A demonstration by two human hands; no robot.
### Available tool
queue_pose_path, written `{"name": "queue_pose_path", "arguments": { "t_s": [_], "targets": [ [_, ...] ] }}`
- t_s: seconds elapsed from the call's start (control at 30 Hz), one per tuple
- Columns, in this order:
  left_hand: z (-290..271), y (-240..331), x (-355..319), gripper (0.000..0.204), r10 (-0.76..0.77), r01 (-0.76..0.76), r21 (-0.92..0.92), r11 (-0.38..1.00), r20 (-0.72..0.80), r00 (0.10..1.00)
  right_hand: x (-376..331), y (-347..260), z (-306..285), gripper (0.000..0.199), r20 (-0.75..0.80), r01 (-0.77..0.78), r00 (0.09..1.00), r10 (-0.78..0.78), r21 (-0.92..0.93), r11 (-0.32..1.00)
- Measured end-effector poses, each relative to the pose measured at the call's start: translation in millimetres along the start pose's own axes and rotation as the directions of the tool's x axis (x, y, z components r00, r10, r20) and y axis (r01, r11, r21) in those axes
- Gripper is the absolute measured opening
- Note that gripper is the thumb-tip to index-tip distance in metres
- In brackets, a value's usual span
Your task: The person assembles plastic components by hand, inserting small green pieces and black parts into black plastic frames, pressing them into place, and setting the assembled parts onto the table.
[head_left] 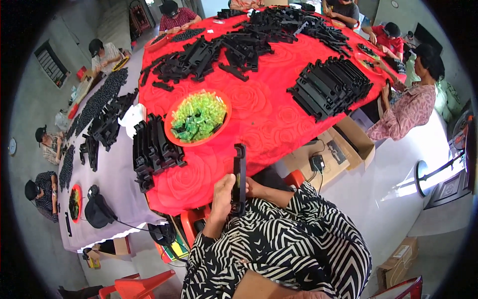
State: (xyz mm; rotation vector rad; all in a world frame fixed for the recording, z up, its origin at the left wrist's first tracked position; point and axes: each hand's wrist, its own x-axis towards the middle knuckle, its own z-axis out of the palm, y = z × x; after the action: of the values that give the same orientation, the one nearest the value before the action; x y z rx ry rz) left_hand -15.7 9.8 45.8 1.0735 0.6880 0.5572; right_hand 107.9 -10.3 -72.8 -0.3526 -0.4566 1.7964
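Both hands share a grip on a long black plastic strip (239,175), held upright over the near edge of the red surface (259,119): left hand (222,195) wrapped around it, right hand (252,188) behind. Beyond sits an orange bowl (175,140) of green pieces (198,117); open cardboard boxes (343,144) stand on the floor at right.

The person wears a loose garment in a bold black-and-white zebra-stripe print, with long sleeves (209,251) reaching the wrists. Both hands are bare, without gloves, rings or a watch visible.
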Motion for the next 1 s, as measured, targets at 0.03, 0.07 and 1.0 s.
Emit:
{"name": "queue_pose_path", "arguments": {
  "t_s": [0.03, 0.07, 1.0],
  "targets": [
    [-1.8, -2.0, 2.0, 0.035, -0.003, 0.003, -0.005, 1.000, -0.001, 1.000, 2.5, -0.2, -2.9, 0.031, 0.022, -0.032, 0.999, 0.032, 0.021, 0.999],
    [-2.6, -3.6, 4.2, 0.035, -0.005, 0.005, -0.010, 1.000, -0.003, 1.000, 4.6, -1.4, -6.3, 0.033, 0.046, -0.065, 0.997, 0.063, 0.042, 0.997],
    [-3.6, -6.2, 8.4, 0.025, 0.096, -0.092, -0.180, 0.979, 0.014, 0.995, -4.8, -13.5, 2.5, 0.007, -0.064, 0.029, 0.989, -0.131, -0.795, 0.606]
  ]
}}
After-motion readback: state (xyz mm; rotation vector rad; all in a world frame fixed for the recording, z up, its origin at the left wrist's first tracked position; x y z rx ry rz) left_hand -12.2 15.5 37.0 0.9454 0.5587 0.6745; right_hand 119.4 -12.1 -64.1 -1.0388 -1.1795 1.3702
